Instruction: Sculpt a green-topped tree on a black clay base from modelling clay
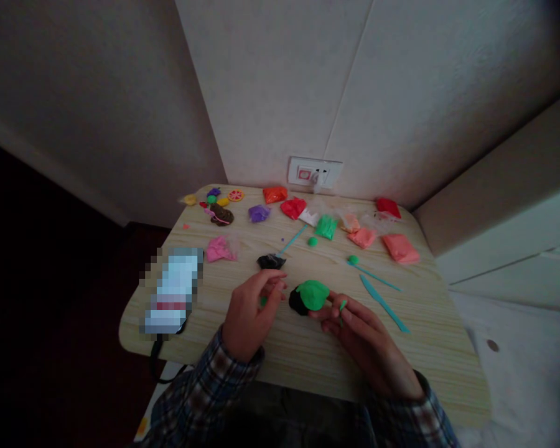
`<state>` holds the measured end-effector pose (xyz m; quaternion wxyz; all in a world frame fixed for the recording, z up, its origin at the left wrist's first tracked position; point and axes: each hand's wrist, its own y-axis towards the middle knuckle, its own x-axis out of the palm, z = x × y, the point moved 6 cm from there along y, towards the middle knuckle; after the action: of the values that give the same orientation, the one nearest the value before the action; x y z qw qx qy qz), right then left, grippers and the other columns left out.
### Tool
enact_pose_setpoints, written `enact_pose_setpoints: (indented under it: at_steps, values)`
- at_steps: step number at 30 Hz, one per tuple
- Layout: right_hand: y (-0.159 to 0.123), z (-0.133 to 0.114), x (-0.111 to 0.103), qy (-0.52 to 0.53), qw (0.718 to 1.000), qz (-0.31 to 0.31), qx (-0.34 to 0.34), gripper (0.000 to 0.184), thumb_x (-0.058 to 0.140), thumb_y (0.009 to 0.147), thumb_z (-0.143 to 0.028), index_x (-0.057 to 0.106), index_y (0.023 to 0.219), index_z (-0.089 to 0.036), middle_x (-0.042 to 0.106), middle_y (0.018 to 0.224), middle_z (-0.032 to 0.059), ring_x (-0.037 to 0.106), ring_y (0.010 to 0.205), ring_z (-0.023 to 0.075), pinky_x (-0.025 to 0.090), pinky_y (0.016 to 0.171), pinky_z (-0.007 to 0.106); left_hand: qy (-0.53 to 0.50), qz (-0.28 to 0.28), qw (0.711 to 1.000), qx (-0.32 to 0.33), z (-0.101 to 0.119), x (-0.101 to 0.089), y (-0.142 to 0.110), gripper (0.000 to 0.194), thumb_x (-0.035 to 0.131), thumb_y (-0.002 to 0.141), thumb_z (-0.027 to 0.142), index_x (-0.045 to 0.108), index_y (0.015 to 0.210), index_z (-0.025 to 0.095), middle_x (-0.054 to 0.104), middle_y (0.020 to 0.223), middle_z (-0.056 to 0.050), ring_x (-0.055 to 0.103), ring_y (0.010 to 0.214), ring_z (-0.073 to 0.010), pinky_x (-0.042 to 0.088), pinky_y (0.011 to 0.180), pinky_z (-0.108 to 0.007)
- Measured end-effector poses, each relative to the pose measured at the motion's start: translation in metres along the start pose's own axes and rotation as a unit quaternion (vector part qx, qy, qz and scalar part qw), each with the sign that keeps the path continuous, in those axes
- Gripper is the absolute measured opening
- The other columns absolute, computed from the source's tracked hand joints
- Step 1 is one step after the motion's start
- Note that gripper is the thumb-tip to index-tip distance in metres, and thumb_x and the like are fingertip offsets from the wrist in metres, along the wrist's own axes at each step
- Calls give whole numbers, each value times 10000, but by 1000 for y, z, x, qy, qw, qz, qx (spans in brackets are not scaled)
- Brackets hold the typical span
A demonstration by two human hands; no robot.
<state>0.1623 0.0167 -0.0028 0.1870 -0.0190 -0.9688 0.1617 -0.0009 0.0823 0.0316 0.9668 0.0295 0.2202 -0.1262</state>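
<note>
My right hand [371, 339] holds a rounded lump of black modelling clay [298, 302] with a green clay cap [313, 294] on its upper right side. A thin green clay strip [342, 308] stands between its thumb and index finger. My left hand [252, 314] hovers just left of the lump, apart from it, fingers loosely curled and the thumb separate. Through the gap by its thumb a bit of green clay [264, 301] shows; whether it is touched I cannot tell. Beyond my left hand lies a black clay packet [271, 261].
On the wooden table [303, 367] lie a phone [173, 292] with a cable, a blue clay knife [385, 305] and thin blue tools [378, 277]. Green balls [312, 241], a green packet [326, 227], a pink packet [221, 248] and a brown clay piece [221, 214] sit farther back. A wall socket [315, 172] is behind.
</note>
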Motion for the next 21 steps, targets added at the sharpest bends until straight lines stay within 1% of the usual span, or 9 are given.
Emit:
enact_pose_setpoints:
  at_steps: [1,3,6,11,15,17,18,20,21]
  values:
    - [2,0,0,15,1000,-5,1,187,620,789,-394,618,831,-212,649,901,77,607,882,225,469,776,355,-50,-29,998,-29,-3,5,2,232,488,870,278,608,1023,154,681,902,-69,659,758,-170,508,732,-282]
    - [5,-2,0,31,999,-22,-4,168,634,779,-378,608,761,-212,618,853,51,585,836,194,469,750,319,-154,-79,982,-79,-9,16,6,273,491,867,331,604,1032,145,677,900,-69,663,776,-171,518,718,-279]
    - [13,-11,-4,11,997,-75,1,195,643,769,-393,596,719,-211,601,826,34,564,821,180,456,762,312,-279,-114,944,-136,-13,26,11,302,559,821,387,619,979,137,666,846,-51,647,776,-161,520,703,-271]
    - [33,-29,-15,-75,984,-158,16,257,681,734,-435,599,697,-195,582,709,12,548,727,168,441,716,311,-351,-161,904,-182,-11,38,12,306,739,666,346,650,859,125,664,798,-26,626,739,-138,504,667,-250]
    - [46,-38,-18,-105,973,-207,17,218,671,766,-405,632,732,-194,591,714,-3,553,739,145,428,736,282,-387,-176,883,-197,-11,46,10,333,798,590,312,637,813,124,668,744,-8,637,686,-129,496,638,-242]
    - [47,-38,-17,-124,964,-233,19,203,656,785,-395,646,750,-195,614,779,8,564,755,143,429,742,283,-399,-175,878,-201,-12,48,10,351,815,568,311,629,798,123,671,717,-4,641,661,-126,489,625,-237]
    - [47,-37,-17,-135,962,-237,17,197,646,794,-390,654,762,-196,628,852,20,568,761,143,431,737,285,-404,-173,875,-203,-13,49,10,361,825,555,311,625,789,122,673,707,-2,643,648,-123,488,622,-236]
    - [44,-37,-22,-159,962,-221,1,191,621,815,-383,668,788,-200,620,1027,44,563,755,137,435,711,286,-413,-170,870,-208,-15,50,10,377,839,535,313,621,774,120,680,695,-2,647,639,-121,489,626,-234]
    - [42,-38,-25,-172,964,-200,-16,190,606,826,-379,675,802,-204,602,1087,50,554,750,133,435,693,282,-415,-169,869,-210,-16,51,10,381,842,532,317,622,772,119,684,695,-4,648,640,-122,489,628,-233]
